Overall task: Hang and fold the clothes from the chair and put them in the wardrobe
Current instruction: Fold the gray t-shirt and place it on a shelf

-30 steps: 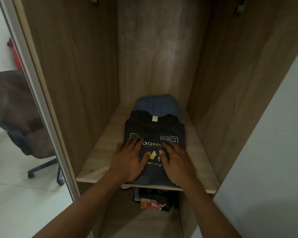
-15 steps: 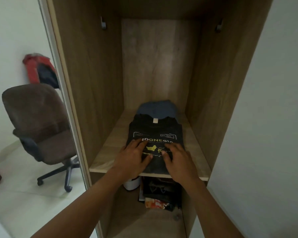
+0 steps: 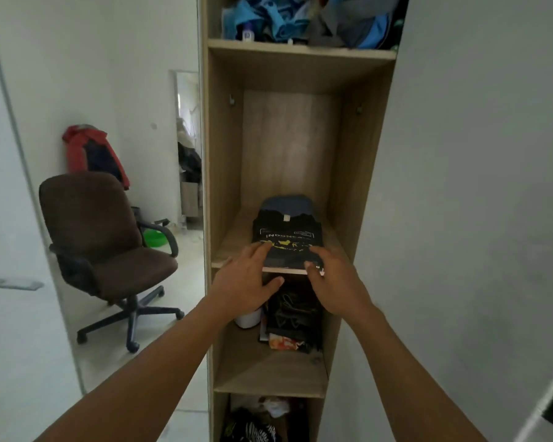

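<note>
You've shelved the black T-shirt (image 3: 286, 240) at twelve o'clock, your left hand (image 3: 246, 282) and right hand (image 3: 337, 282) spread, gripping nothing; the red jacket (image 3: 77, 151) at ten o'clock probably remains.

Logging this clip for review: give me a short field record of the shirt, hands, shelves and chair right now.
shirt: black INDONESIA-print T-shirt, folded flat on the middle shelf
behind it: blue folded garment
left hand: open, fingers at the shirt's front left corner
right hand: open, at the front right corner
contact with shirt: cannot tell
chair: brown office chair, red jacket on the wall behind
top shelf: loose blue clothes
</note>
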`<state>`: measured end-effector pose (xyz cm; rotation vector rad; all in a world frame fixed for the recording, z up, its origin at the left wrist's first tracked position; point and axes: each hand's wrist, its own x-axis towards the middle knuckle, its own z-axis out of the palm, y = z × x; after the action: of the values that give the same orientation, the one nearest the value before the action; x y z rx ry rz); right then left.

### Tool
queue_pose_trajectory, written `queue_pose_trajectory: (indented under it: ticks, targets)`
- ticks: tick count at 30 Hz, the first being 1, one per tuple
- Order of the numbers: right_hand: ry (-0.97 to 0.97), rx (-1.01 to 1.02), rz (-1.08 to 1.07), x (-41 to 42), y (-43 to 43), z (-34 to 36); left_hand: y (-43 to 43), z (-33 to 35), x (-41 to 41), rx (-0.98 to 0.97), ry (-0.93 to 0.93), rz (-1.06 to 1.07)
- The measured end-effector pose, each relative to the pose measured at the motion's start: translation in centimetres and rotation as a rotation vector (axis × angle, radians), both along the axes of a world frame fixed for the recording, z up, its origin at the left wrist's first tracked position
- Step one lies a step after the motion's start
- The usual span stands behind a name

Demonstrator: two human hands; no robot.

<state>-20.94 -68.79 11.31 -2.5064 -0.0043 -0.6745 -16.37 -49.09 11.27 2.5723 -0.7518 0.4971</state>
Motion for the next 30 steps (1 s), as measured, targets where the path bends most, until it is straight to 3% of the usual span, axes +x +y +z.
queue_pose_trajectory:
  ticks: [9,14,16,20,26,30]
  targets:
    - [-0.447,-0.089,-0.124,-19.3,-2.6,13.5,-5.7,9.2,-12.4,-0.074,-0.144,-0.268]
    - [-0.799,0.057,-0.306,-26.8,-7.0,14.7,-12.1,11.6,-19.5,-0.102,-0.228,-0.429]
    - [-0.703,0.214,-0.317,-28.1,-10.0,13.8,-14.4,12.1,-21.3,-0.077,-0.239,-0.461]
    - [-0.221,0.615,-0.082,-29.4,-13.5,11.7,-17.7,11.8,-23.6,0.019,-0.27,-0.429]
    - [-0.227,0.67,0.004,-29.2,-13.0,11.2,-18.8,10.7,-25.2,0.062,-0.308,-0.355]
    - [-0.143,0.723,0.182,-26.7,-11.1,10.3,-16.3,9.9,-24.9,0.06,-0.392,-0.175]
